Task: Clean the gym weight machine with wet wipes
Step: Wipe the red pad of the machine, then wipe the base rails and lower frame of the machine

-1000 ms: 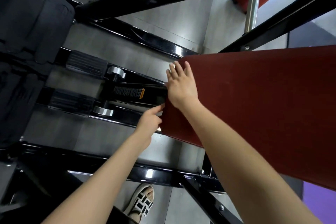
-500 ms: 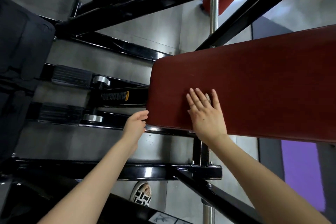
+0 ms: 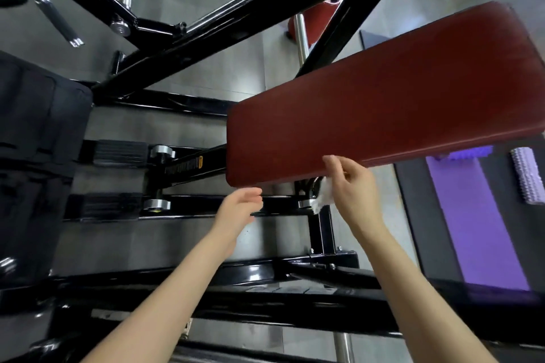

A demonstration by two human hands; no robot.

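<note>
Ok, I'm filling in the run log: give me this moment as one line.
right hand: holds wipe by near edge of pad | left hand: open, empty, below pad corner

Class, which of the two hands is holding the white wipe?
The right hand: it holds the white wipe just below the red pad, while the left hand holds nothing.
</note>
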